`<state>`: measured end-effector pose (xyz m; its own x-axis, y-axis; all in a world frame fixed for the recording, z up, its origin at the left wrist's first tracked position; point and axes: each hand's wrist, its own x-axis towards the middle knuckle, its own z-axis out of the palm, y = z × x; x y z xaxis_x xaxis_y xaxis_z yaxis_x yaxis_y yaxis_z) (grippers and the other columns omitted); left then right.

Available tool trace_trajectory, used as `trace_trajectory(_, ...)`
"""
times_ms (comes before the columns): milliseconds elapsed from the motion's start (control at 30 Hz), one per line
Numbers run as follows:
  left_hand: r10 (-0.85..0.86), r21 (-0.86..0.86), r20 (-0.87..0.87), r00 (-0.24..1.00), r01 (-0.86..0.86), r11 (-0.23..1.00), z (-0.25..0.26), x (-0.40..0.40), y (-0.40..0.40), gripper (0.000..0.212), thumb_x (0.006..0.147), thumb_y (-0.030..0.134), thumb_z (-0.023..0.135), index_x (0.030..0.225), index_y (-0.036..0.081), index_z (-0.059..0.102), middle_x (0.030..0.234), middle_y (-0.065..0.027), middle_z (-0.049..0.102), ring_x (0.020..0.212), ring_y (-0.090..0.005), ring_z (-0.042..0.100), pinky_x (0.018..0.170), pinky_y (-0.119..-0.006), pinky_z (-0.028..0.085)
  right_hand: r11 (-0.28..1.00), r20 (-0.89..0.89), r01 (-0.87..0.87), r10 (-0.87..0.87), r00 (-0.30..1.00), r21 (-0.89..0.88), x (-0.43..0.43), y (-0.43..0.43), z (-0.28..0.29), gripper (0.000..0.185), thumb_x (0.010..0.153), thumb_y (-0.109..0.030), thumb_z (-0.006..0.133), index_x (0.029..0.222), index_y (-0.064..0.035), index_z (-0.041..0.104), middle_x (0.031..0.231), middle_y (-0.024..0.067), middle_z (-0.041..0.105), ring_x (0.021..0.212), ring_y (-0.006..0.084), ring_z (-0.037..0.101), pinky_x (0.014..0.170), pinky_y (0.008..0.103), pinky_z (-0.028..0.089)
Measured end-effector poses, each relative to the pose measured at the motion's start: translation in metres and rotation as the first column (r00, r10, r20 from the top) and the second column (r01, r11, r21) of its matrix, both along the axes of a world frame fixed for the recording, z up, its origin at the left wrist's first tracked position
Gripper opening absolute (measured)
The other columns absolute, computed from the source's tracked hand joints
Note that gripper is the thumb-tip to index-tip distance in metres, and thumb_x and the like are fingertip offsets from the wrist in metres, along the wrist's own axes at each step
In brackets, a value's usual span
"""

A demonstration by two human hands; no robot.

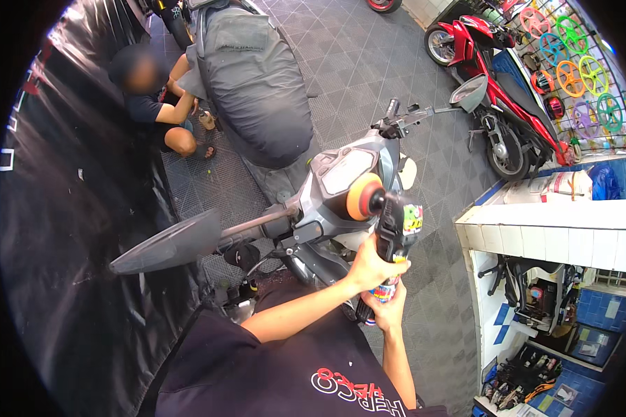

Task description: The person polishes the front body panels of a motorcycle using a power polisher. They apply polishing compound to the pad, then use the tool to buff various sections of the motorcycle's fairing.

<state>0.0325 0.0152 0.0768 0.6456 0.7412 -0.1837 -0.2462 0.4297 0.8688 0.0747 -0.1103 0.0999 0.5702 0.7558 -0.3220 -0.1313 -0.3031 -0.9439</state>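
Note:
A black sticker-covered handheld polisher (396, 224) is gripped in both my hands. My left hand (371, 267) wraps its body just behind the head. Lower down, my right hand (388, 308) clasps the rear of the grip. An orange foam pad (359, 197) on the polisher faces the dark glossy panel of a grey scooter (321, 200); the pad's edge hides whether it presses on that surface. The scooter's left mirror (172, 245) reaches out to the left, and the other mirror (469, 94) stands out at upper right.
A crouching person (159, 109) works beside another scooter's covered seat (261, 88) at upper left. A black plastic curtain (83, 208) hangs along the left. At right are a red scooter (495, 88), coloured wheels (571, 78) on a rack and a white tiled ledge (548, 234).

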Motion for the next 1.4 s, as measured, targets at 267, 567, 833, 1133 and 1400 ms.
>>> trace_trajectory(267,-0.065,-0.045,0.018,0.998,0.065,0.997,0.007,0.022,0.031,0.042,0.071,0.013,0.086,0.105,-0.002,0.066,0.091,-0.0075,0.072,0.083,-0.0153,0.067,0.079,-0.035,0.056,0.996,0.095,0.041,-0.033,0.995,-0.084,0.015,0.028,0.015,0.047,0.073,-0.010,0.082,0.113,0.0025,0.060,0.093,0.0057,0.070,0.082,0.0134,0.067,0.076,0.0296,0.055)
trace_trajectory(567,-0.093,-0.058,-0.003,0.996,0.092,0.994,-0.011,0.032,0.015,0.048,0.071,0.014,0.087,0.110,-0.002,0.063,0.097,-0.0092,0.072,0.089,-0.0170,0.068,0.085,-0.034,0.055,0.995,0.110,0.069,-0.061,0.992,-0.075,0.015,0.017,0.007,0.051,0.073,-0.011,0.082,0.117,0.0043,0.061,0.098,0.0081,0.071,0.085,0.0151,0.068,0.077,0.0307,0.055)
trace_trajectory(833,-0.113,-0.031,0.064,0.992,0.115,0.993,-0.002,0.025,0.038,0.040,0.075,0.009,0.086,0.108,-0.002,0.065,0.096,-0.0066,0.072,0.086,-0.0139,0.068,0.081,-0.033,0.057,0.999,0.229,0.016,-0.006,0.974,-0.043,0.023,0.035,0.004,0.058,0.071,-0.011,0.086,0.120,0.0053,0.059,0.100,0.0118,0.073,0.089,0.0163,0.070,0.082,0.0324,0.057)
trace_trajectory(1133,-0.216,0.058,-0.144,0.966,0.227,0.972,-0.021,-0.004,-0.004,0.040,0.078,0.012,0.085,0.110,0.000,0.064,0.099,-0.0062,0.071,0.090,-0.0139,0.067,0.083,-0.034,0.056,0.999,0.009,0.022,-0.023,1.000,0.046,-0.002,-0.014,-0.042,0.057,0.071,-0.009,0.086,0.120,0.0027,0.060,0.102,0.0088,0.072,0.088,0.0149,0.070,0.079,0.0311,0.057)
trace_trajectory(1400,-0.227,0.066,-0.338,0.913,0.264,0.962,-0.018,0.018,-0.025,0.072,0.079,0.024,0.090,0.128,-0.006,0.047,0.101,-0.0109,0.068,0.096,-0.0180,0.069,0.087,-0.036,0.057,0.998,-0.561,0.040,-0.009,0.828,0.042,0.031,-0.052,-0.046,0.035,0.077,-0.007,0.079,0.107,0.0029,0.064,0.083,0.0138,0.071,0.068,0.0253,0.073,0.066,0.0384,0.063)
